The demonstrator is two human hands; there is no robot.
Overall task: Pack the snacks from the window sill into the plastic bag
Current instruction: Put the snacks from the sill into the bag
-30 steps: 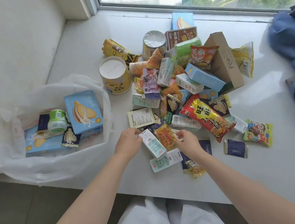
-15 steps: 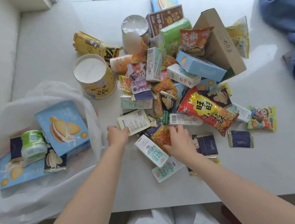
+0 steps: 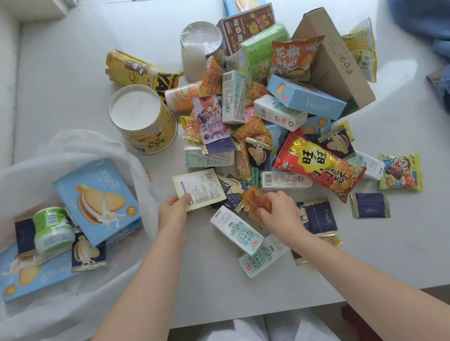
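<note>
Snacks are mostly still heaped mid-sill, with a few already inside the thin white plastic bag (image 3: pixel 25 319) at the left, like a light blue sandwich-cookie box (image 3: pixel 97 201) and a little green-capped tub (image 3: pixel 52 230). Left hand (image 3: pixel 174 214) pinches a pale flat label-printed sachet (image 3: pixel 200 188) by its corner. Right hand (image 3: pixel 278 206) has its fingers curled round a crinkly orange candy wrapper (image 3: pixel 255 202), just left of a red foil snack bag (image 3: pixel 320 166).

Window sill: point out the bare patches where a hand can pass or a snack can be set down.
Bare white window sill lies left of the yellow crinkled bag, up to the wall. Another bare strip runs along the near edge, right of the right hand. The middle is crowded with the snack pile; the translucent plastic bag fills the near left.
</note>
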